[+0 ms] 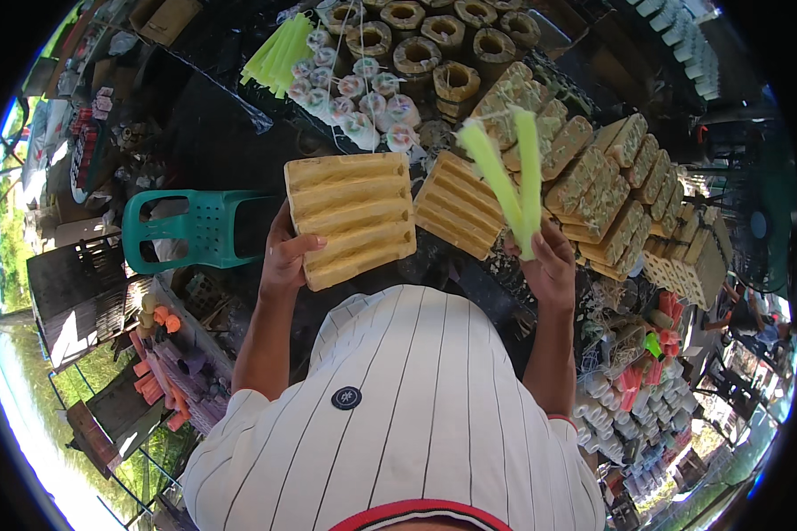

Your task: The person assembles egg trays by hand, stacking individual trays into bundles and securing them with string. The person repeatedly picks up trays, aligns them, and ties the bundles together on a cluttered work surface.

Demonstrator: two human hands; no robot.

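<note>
A yellowish block mould (352,219) with several long parallel grooves is in my left hand (288,250), the thumb over its side edge and the grooved face up. My right hand (551,270) pinches two long yellow-green candles (524,181) at their lower ends; they spread in a V and are a little blurred. Between my hands a second grooved mould (459,205) lies tilted, its face up. It is beside the held mould and close to my right fingers.
Beyond stand several thick round blocks with holes (416,53), wrapped round bundles (363,102) and yellow-green candles (279,53). Stacked mottled blocks (593,181) fill the right. A green plastic chair (217,228) is at the left, orange sticks (150,385) below it.
</note>
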